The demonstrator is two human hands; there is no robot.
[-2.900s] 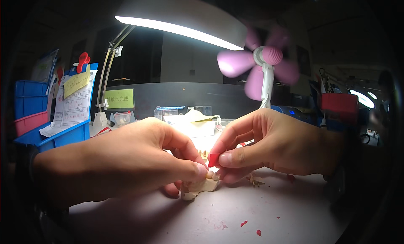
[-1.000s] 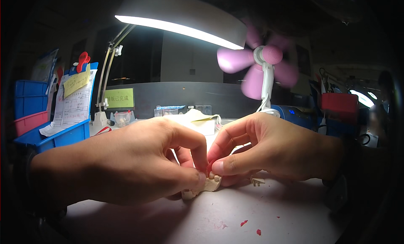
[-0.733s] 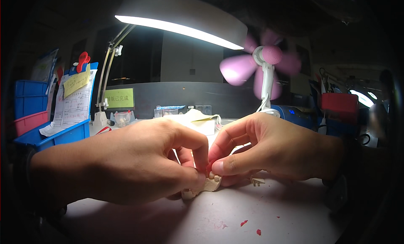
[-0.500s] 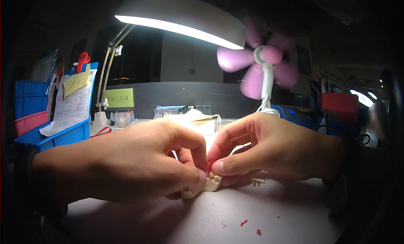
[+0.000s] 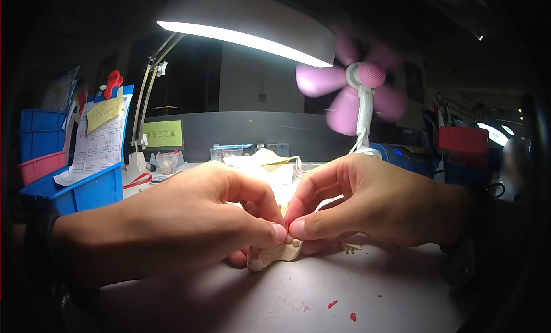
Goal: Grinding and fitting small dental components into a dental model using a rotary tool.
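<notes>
A cream plaster dental model [image 5: 275,256] with a few tooth shapes stands on the white tabletop between my two hands. My right hand [image 5: 373,201] is closed at its right end, thumb by the teeth and the lower fingers against its side. My left hand [image 5: 198,218] is closed in a pinch over the top of the model, its fingertips meeting those of the right. A trace of red shows between the fingertips, but what is pinched there is mostly hidden. Beside my right fingers lies a small beige toothed piece [image 5: 350,248].
Red scraps [image 5: 333,304] are scattered on the near tabletop. A bright lamp [image 5: 247,43] hangs overhead, with a spinning pink fan [image 5: 367,74] behind my right hand. At left stands a blue bin [image 5: 94,186] with a clipboard of papers [image 5: 103,132]; a red box [image 5: 464,143] is at right.
My left hand has shifted slightly right, its thumb and fingertips now up against the right fingertips, baring more of the model's left part. The right hand stays nearly still.
</notes>
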